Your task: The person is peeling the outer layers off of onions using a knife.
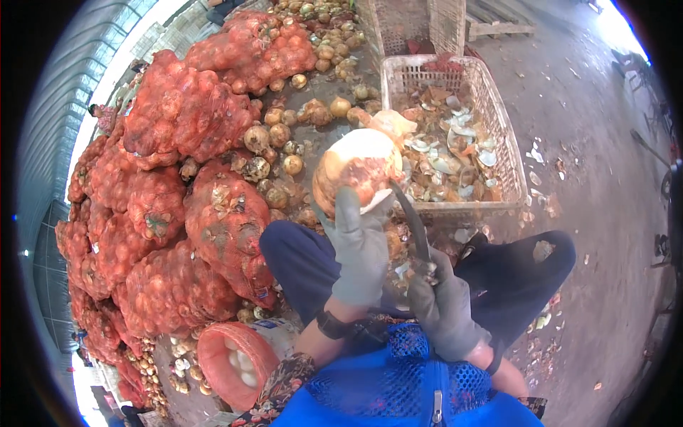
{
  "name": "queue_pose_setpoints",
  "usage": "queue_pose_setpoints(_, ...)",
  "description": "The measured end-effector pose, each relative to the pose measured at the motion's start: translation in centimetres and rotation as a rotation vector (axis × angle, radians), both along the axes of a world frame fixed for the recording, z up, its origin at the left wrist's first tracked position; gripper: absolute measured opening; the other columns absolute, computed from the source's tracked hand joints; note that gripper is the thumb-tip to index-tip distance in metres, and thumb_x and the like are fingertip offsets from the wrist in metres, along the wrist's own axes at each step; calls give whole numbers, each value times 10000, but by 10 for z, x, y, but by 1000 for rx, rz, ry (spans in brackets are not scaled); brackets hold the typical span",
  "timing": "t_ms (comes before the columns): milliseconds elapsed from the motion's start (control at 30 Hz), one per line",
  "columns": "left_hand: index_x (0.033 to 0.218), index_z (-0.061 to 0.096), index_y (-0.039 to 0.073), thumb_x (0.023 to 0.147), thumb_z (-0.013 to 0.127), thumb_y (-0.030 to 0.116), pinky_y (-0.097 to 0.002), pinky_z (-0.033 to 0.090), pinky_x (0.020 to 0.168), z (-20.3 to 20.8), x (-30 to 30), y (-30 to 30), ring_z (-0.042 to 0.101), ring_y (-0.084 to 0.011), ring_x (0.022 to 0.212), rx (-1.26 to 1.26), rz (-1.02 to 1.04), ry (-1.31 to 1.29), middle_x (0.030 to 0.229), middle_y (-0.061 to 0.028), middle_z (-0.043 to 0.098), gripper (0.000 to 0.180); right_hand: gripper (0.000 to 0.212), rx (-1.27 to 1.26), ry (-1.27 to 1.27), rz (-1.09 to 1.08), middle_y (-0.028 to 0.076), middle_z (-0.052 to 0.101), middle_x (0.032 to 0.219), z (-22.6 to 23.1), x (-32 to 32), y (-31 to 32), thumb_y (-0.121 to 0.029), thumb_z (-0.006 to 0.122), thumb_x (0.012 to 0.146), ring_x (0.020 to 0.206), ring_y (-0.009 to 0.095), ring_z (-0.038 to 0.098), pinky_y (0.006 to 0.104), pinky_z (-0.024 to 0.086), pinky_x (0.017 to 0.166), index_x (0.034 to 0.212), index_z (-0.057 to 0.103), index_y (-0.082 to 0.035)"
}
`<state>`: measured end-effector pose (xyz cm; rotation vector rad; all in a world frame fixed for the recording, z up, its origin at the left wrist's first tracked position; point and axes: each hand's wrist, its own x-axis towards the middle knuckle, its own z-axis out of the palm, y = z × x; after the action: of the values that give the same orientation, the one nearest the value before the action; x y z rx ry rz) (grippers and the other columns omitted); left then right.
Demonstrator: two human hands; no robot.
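My left hand (359, 245), in a grey glove, holds up a large onion (361, 167) in front of me. White flesh shows along its top and lower edge, while brown skin still covers the left side and middle. A loose flap of skin (390, 127) hangs off its upper right. My right hand (442, 302), also gloved, is wrapped round the handle of a dark curved knife (411, 222). The blade points upward, its tip close to the onion's right side; I cannot tell whether it touches.
A crate (509, 153) of onion peelings stands ahead to the right. Full red mesh sacks of onions (188, 107) are piled at left, with loose onions (292, 164) on the floor beside them. A red-lined bucket (238, 363) at lower left holds peeled white onions (245, 366).
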<state>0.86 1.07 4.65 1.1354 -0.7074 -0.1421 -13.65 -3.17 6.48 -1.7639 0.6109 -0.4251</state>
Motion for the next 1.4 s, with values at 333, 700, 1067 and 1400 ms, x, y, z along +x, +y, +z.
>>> queue_pose_setpoints(333, 1444, 277, 116, 902, 598, 259, -488, 462, 972, -13, 12, 59, 527, -308, 1187, -348, -644, 780, 1347, -118, 471, 646, 170, 450, -150, 21, 17, 594, 807, 9, -22, -66, -178, 453, 961, 612, 77, 520, 206, 419, 539, 1032, 512, -36)
queue_pose_setpoints(700, 1442, 276, 66, 768, 692, 561, -390, 393, 1039, -4, -12, 88, 454, -222, 1258, 185, -712, 872, 1373, -88, 447, 934, 390, 261, -108, 430, 9, 554, 678, -16, 23, -102, -329, 697, 770, 639, 75, 496, 262, 415, 572, 929, 594, 11)
queue_pose_setpoints(1067, 1428, 294, 88, 813, 628, 571, -502, 379, 1047, 16, -27, 77, 423, -273, 1278, 150, -808, 1028, 1406, -126, 414, 851, 319, 327, 61, 546, 2, 565, 610, -10, 4, -89, -279, 756, 744, 580, 53, 477, 262, 390, 519, 824, 609, -7)
queue_pose_setpoints(1400, 1413, 347, 23, 798, 650, 553, -498, 287, 1114, -14, -27, 90, 391, -301, 1322, 149, -558, 1255, 1431, -181, 400, 866, 318, 190, -55, 460, 82, 563, 644, -12, 2, -82, -289, 751, 741, 582, 115, 522, 311, 426, 553, 829, 602, -21)
